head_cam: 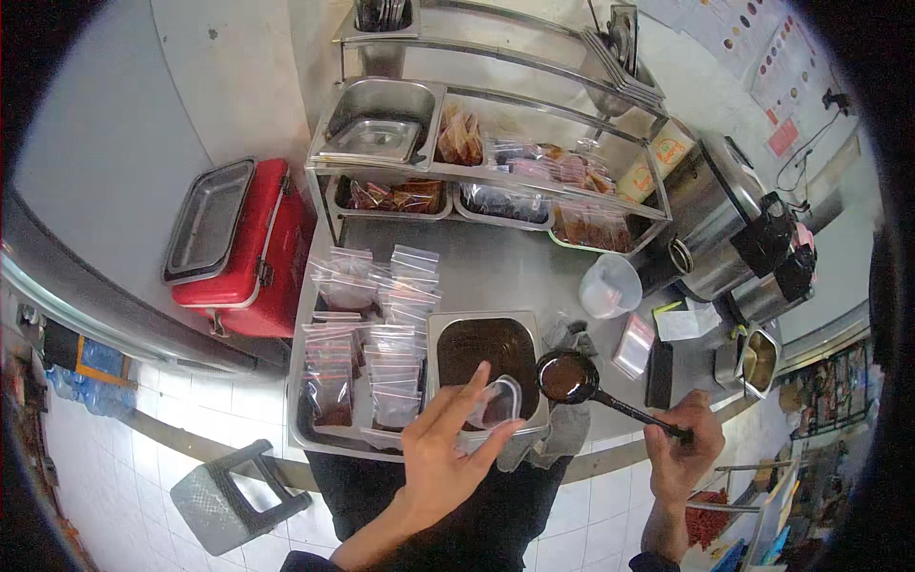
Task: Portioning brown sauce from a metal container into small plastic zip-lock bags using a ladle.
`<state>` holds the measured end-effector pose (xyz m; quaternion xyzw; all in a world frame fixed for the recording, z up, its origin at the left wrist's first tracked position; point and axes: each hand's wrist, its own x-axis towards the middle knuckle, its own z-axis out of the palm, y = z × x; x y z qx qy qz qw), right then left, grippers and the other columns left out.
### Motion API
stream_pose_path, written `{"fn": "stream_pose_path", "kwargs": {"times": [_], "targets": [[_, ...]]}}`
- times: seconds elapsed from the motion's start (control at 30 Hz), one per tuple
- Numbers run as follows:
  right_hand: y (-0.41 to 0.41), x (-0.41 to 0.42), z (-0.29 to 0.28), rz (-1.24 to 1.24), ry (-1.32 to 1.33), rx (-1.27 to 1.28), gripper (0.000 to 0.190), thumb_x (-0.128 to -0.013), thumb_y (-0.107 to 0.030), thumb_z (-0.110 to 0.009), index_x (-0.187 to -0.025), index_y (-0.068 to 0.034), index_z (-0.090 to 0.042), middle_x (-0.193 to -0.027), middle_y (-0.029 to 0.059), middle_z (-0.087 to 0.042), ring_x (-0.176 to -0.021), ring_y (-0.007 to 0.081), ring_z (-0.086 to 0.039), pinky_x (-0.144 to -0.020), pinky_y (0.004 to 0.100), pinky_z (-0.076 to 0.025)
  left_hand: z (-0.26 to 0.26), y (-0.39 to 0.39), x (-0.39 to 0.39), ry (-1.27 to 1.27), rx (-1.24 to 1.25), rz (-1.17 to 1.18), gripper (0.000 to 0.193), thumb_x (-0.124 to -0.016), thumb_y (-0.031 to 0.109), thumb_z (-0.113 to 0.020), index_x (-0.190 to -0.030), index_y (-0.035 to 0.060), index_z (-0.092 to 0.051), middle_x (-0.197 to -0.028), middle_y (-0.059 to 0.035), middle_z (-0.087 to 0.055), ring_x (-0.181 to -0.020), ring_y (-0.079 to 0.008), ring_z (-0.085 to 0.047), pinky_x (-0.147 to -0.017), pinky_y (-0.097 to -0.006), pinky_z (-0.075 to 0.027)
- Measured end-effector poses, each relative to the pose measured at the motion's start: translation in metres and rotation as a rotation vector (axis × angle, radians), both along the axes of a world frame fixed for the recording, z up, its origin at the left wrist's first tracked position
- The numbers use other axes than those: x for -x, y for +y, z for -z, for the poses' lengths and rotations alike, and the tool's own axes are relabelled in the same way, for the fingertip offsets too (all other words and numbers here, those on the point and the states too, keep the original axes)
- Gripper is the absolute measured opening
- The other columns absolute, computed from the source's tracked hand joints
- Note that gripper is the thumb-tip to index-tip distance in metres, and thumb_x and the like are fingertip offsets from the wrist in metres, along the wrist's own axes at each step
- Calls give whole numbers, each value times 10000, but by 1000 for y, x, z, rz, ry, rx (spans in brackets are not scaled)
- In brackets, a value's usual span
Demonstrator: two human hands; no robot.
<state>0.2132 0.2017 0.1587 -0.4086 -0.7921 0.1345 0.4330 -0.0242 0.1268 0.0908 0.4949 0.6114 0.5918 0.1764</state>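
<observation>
My left hand [447, 447] holds a small clear plastic cup [504, 402] between thumb and fingers. The cup is over the near side of a deep steel food pan [541, 336] with dark brown sauce [479, 342] in it. My right hand [688, 440] grips the handle of a black ladle [629, 409], whose bowl holds brown liquid and is at the pan's right rim. Left of the pan, a metal tray [300, 422] carries rows of clear zip bags [397, 379], some with dark contents. A grey cloth [550, 437] hangs by the pan's near right corner.
A steel rack [493, 175] with pans and bagged food stands along the back. On the right are a translucent plastic jug [610, 286], a bundle of clear bags [634, 345], a dark phone-like slab [659, 375] and steel urns [715, 214]. A red cooler [236, 297] sits left; a grey stool [221, 500] is below.
</observation>
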Motion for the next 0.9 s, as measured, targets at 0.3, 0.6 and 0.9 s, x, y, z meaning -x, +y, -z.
{"fn": "stream_pose_path", "kwargs": {"times": [0.3, 0.6, 0.9], "targets": [[-7, 3, -16, -65, -286, -380, 222, -633, -99, -782, -804, -117, -642, -717, 4, -557, -680, 201, -541, -752, 416, -342, -10, 10, -9, 7, 12, 7, 676, -668, 116, -837, -1293, 54, -585, -871, -110, -646, -647, -148, -568, -549, -253, -451], [-13, -2, -14, -55, -390, -536, 262, -678, -135, -776, -886, -210, -634, -788, -41, -538, -725, 176, -560, -824, 450, -338, -14, 4, -5, -12, 45, 54, 662, -695, 51, -790, -1313, 34, -554, -936, -148, -646, -769, -243, -645, -670, -303, -528], [-11, 1, -10, -68, -367, -558, 243, -677, -133, -774, -845, -203, -612, -775, -36, -532, -694, 180, -556, -802, 444, -333, -13, 2, -3, -46, 11, 63, 681, -687, 60, -798, -1320, 40, -549, -939, -141, -645, -769, -242, -644, -674, -305, -530]]}}
